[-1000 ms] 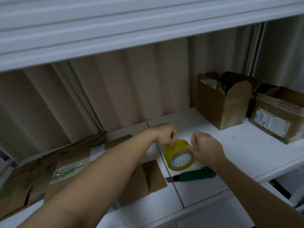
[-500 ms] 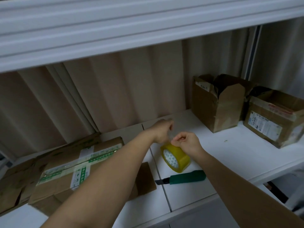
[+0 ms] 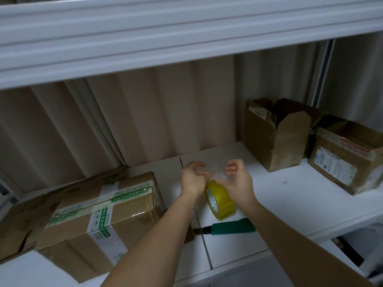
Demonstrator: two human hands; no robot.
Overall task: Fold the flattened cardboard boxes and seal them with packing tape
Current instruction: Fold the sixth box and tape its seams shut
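A roll of yellow tape (image 3: 220, 200) stands on edge at the middle of a white shelf (image 3: 290, 195), its open core facing left and slightly near, its axis running left to right. Above it, a person's left hand (image 3: 192, 179) and right hand (image 3: 236, 180) hang close together with fingers curled, a clear strip (image 3: 213, 169) of tape stretched between them; whether the fingers actually pinch it is blurred. One green knife (image 3: 228, 226) lies just near the roll, blade pointing left. Three boxes stand folded: a taped box (image 3: 97, 216) at left, beside the left forearm, and an open box (image 3: 275, 133) and labelled box (image 3: 348, 156) far right. Flat cardboard (image 3: 18, 216) lies at the far left, count unclear.
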